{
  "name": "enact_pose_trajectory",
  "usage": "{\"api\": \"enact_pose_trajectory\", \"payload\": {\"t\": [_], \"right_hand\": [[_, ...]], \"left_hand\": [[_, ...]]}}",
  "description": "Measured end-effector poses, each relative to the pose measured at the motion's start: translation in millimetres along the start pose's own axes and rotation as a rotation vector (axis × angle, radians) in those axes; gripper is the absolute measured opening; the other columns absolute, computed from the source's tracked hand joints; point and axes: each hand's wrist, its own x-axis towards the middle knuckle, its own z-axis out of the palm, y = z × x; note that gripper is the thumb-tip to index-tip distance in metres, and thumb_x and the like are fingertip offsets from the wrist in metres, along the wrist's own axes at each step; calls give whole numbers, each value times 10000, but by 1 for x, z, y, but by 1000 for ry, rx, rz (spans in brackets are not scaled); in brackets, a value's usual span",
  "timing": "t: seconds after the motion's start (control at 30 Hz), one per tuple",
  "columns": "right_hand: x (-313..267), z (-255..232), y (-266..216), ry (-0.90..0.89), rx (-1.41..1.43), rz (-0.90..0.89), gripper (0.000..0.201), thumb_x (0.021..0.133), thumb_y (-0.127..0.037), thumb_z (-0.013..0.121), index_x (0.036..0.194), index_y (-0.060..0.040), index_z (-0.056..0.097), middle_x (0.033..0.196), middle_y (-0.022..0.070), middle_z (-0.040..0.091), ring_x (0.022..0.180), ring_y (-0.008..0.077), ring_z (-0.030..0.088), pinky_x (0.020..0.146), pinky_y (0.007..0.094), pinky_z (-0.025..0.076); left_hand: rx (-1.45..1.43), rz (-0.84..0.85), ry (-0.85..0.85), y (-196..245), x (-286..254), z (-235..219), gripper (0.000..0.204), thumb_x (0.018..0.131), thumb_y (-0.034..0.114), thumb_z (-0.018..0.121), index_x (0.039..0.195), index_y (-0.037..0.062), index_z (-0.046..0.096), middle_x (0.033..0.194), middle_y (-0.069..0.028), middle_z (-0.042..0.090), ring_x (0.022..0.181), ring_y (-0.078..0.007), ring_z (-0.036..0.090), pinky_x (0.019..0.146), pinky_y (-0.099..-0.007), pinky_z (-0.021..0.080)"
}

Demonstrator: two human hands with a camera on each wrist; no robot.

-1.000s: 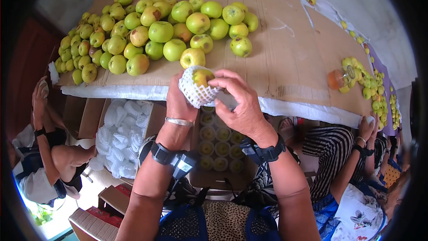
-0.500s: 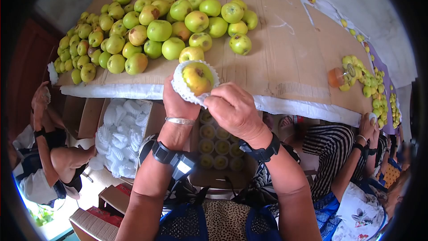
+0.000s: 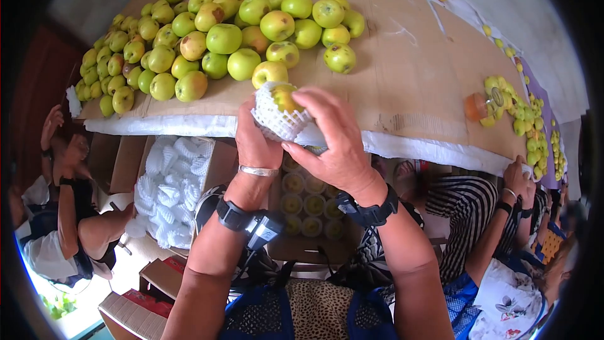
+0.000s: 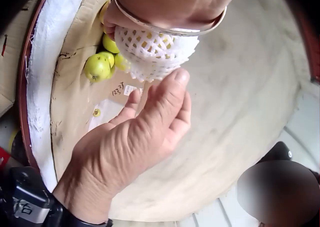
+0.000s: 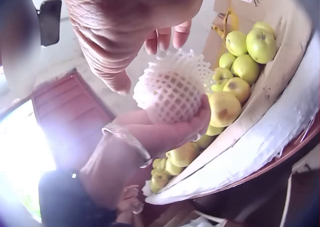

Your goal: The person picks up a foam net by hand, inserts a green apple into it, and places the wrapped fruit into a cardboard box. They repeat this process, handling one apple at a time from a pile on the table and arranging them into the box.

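My left hand holds a yellow-green apple in a white foam net sleeve at the table's front edge. The sleeve wraps the apple's lower part, its jagged rim turned to the right. My right hand is beside that rim with fingers spread and slightly bent, blurred in the head view. In the right wrist view, the right hand's fingertips hover just off the sleeve, while the left palm cups it from below. From the left wrist, the right thumb shows close to the rim.
Many apples are heaped on the cardboard-covered table. Below its edge are a box of white foam sleeves and a box of packed apples. An orange-tinted jar stands at right. People sit on both sides.
The right hand has let go of the sleeve's rim and its fingers have spread. The sleeved apple has tilted toward the right. At the far left, another person's hand has risen.
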Motion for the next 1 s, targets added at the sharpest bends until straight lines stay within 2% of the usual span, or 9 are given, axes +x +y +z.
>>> {"api": "enact_pose_trajectory", "payload": {"t": [0.27,0.47,0.6,0.63,0.77,0.8,0.83,0.87,1.0], "right_hand": [[-13,1,9,-173,136,232,270,640,-23,693,856,-71,538,814,56,564,769,270,553,694,384,443],[-14,0,12,-34,-81,-155,271,632,-7,680,857,-77,546,812,50,528,726,254,540,647,357,455],[-9,0,-3,-12,-62,-168,230,618,-22,730,774,-63,568,858,60,553,772,237,569,648,333,477],[-12,1,0,-40,-32,-159,246,648,-138,742,802,-73,560,894,86,538,789,245,559,671,346,466],[-10,-12,8,16,107,55,252,711,-164,721,864,-48,558,911,119,549,788,266,552,669,324,463],[-12,-12,6,21,272,316,255,756,-172,698,905,-31,548,915,109,558,789,195,558,675,292,464],[-11,-9,5,69,478,417,251,792,-176,670,940,-22,539,915,86,560,783,156,546,682,272,460],[-11,-6,4,119,682,519,248,829,-180,642,975,-14,530,914,63,562,777,116,534,688,253,455],[-9,-2,0,44,970,758,234,890,-172,568,1043,-6,508,928,13,551,798,60,508,710,224,446]], "left_hand": [[235,141,25,-4,-10,8,318,899,272,402,1071,36,530,972,-59,601,900,-193,583,802,-327,454],[-136,-89,-8,-13,1,-5,344,892,275,369,1080,39,535,983,-72,606,915,-213,586,808,-351,460],[-304,-129,-269,-6,3,-13,414,887,312,319,1110,33,528,1073,-108,584,999,-258,559,877,-389,445],[-338,-125,-315,-2,5,-11,430,884,321,312,1121,32,525,1097,-115,575,1021,-268,548,897,-398,437],[-367,-116,-312,16,0,2,466,861,349,344,1161,35,512,1154,-128,550,1070,-285,523,943,-424,409],[-363,-113,-295,18,-1,2,471,857,353,351,1165,36,512,1151,-127,553,1069,-284,524,945,-424,407],[-337,-100,-418,15,3,-9,525,880,418,325,1234,54,457,1259,-135,484,1166,-312,453,985,-478,355],[-324,-104,-390,13,2,-12,504,872,392,335,1206,41,477,1217,-135,511,1131,-301,478,968,-460,374],[-292,-136,-353,10,-3,-6,445,855,314,362,1151,11,499,1133,-132,558,1056,-272,528,932,-414,410]]}}
